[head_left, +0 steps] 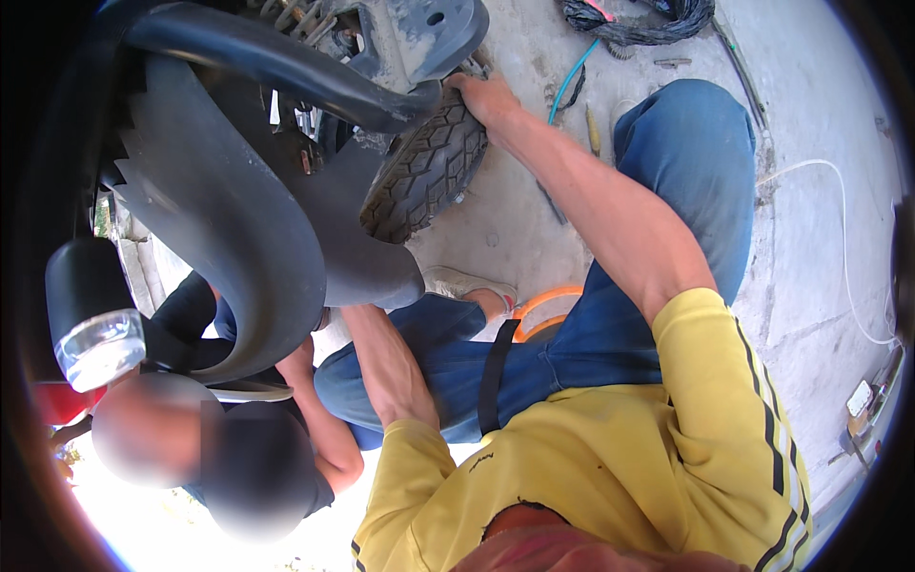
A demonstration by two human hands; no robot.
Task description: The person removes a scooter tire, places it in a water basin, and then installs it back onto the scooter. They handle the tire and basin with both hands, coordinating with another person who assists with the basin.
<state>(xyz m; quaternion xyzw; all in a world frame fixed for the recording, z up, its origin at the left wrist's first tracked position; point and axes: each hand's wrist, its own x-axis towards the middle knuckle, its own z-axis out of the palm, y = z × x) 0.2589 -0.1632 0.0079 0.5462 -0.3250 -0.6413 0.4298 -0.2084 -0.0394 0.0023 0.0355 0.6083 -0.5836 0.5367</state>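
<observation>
1. Tyre [429, 167] is leaning under the black tube [276, 67], long axis running upper right to lower left.
2. Right hand [488, 103] is touching its upper end; most of the tread is extending down-left from that grip. Fingertips are partly disappearing, so can't tell if clenched or just pressing.
3. Left hand is hiding behind the grey mudguard [372, 267]; can't tell its state. Right is being the nearer visible one.
4. Orange curved-rim thing [548, 294] is sitting low by the jeans [686, 143]; can't tell if it's a container or holding anything.
</observation>
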